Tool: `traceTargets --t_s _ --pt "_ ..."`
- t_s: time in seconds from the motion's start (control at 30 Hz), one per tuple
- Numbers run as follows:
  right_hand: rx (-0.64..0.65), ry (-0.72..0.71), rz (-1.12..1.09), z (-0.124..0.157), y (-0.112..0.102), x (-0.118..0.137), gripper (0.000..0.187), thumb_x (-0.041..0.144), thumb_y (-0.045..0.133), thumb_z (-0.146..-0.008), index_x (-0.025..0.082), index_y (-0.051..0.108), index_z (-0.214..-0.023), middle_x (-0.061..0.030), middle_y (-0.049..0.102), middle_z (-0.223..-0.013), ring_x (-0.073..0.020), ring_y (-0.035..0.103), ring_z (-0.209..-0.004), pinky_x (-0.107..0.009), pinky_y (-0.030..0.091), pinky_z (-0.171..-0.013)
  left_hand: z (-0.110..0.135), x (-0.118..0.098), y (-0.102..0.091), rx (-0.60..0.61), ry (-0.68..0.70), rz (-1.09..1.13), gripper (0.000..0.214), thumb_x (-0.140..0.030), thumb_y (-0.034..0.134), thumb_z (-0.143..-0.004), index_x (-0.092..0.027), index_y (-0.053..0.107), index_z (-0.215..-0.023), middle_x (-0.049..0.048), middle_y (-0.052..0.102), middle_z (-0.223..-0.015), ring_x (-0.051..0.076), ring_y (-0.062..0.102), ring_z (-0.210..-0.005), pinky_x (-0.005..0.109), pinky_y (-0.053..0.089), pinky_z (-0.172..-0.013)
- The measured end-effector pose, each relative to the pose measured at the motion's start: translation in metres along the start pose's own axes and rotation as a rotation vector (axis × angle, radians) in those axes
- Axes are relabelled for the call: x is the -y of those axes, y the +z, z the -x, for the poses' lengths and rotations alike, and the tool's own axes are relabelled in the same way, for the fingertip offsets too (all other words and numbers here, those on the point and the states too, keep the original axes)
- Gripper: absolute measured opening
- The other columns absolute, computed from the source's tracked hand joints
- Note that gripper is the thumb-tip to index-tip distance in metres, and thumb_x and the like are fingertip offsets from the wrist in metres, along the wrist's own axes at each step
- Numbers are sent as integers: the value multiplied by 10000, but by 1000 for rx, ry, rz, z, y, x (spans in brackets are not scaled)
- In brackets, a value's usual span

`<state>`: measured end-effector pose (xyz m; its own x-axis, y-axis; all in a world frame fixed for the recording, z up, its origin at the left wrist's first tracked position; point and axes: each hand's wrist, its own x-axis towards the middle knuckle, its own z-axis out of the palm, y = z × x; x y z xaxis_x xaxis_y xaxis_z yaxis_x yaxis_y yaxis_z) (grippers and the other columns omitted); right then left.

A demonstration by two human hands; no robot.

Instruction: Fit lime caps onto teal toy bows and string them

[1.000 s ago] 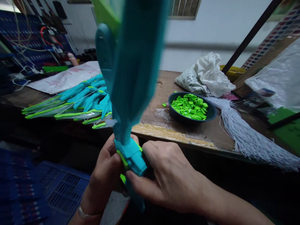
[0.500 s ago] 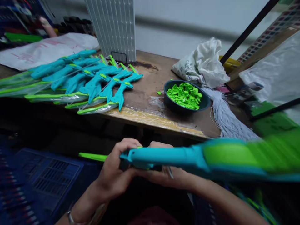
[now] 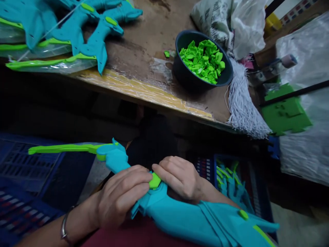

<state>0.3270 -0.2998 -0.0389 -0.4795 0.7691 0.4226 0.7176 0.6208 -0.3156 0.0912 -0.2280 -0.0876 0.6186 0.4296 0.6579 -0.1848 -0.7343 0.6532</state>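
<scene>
Nearest you, over the dark-red cloth at your body, lies the turquoise bow-shaped toy [image 3: 185, 214], your left hand [image 3: 125, 195] wrapped over its middle and your right hand [image 3: 181, 176] curled against its far side, fingertips of both beside the lime hexagonal piece [image 3: 154, 180]. Beyond, low on your left, sits a slatted blue crate [image 3: 52, 156]; low on your right, a blue bin [image 3: 266, 206] contains more turquoise and lime parts. The brown workbench [image 3: 146, 34] is scuffed, its front edge covered by a yellow strip [image 3: 144, 89] under shiny film. On it, similar toys [image 3: 96, 41] lie leftward, while a dark bowl [image 3: 183, 75] holds lime pieces [image 3: 203, 60], just beside white strings [image 3: 243, 99]. Farther back slumps a printed sack [image 3: 216, 20].
</scene>
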Motion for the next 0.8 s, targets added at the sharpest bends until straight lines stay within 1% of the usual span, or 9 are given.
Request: traceTargets --t_s 0.07,0.13,0.27,0.37,0.47,0.53,0.6,0.7,0.8 --pt "-8 -10 14 -1 -1 0 315 133 441 -1009 15 579 -1267 -155 719 -962 -243 688 -898 -373 591 -699 4 -2 -2 8 -35 -25 525 -108 666 -867 -199 582 -1377 161 763 -1150 313 742 -1088 473 630 -953" --pt "-4 -20 23 -3 -2 -2 313 142 427 -1020 30 583 -1268 -144 725 -963 -232 690 -905 -366 597 -713 5 -3 -7 79 -53 -65 551 -93 660 -864 -198 567 -1397 150 759 -1155 313 729 -1123 478 612 -990" --pt "-7 -69 51 -9 -3 -5 296 142 442 -1011 18 603 -1226 -153 729 -952 -237 692 -889 -366 596 -697 3 -5 -15 201 -6 -133 516 -71 627 -865 -173 596 -1370 146 753 -1179 312 696 -1185 489 582 -1046" --pt "26 -87 90 -12 -6 -5 281 135 443 -1003 24 621 -1189 -150 729 -937 -233 683 -865 -365 587 -690 4 -5 -11 124 -28 -110 480 -75 601 -885 -190 630 -1350 131 749 -1170 299 696 -1172 479 593 -1036" --pt "100 -81 117 -15 -11 -5 291 131 421 -1009 20 641 -1166 -147 724 -948 -231 669 -874 -372 576 -734 7 -6 -3 -12 -145 -20 406 -150 656 -904 -280 694 -1286 91 749 -1114 297 719 -1092 483 626 -978" --pt "140 -93 131 -17 -15 -5 291 135 431 -1010 19 660 -1146 -140 719 -950 -233 659 -879 -373 563 -749 7 -7 1 -58 -206 4 378 -201 689 -905 -319 713 -1263 81 747 -1097 301 724 -1066 492 632 -961" --pt "156 -123 157 -19 -17 -6 278 134 446 -1005 32 683 -1108 -127 708 -927 -226 643 -849 -369 540 -721 1 -8 2 -27 -158 -25 430 -203 683 -904 -282 684 -1326 99 749 -1111 303 722 -1074 482 616 -991" --pt "184 -160 197 -23 -19 -8 193 119 514 -974 86 701 -943 -78 641 -789 -198 579 -711 -364 457 -608 -14 -8 -1 73 -12 -68 545 -153 674 -872 -160 617 -1414 140 765 -1097 292 736 -1048 427 593 -1022" --pt "237 -195 209 -25 -18 -10 204 124 552 -956 148 642 -775 -24 526 -675 -176 484 -607 -352 337 -530 -26 -7 -3 84 13 -86 491 -121 644 -839 -134 671 -1329 139 781 -1035 272 756 -967 387 606 -972"
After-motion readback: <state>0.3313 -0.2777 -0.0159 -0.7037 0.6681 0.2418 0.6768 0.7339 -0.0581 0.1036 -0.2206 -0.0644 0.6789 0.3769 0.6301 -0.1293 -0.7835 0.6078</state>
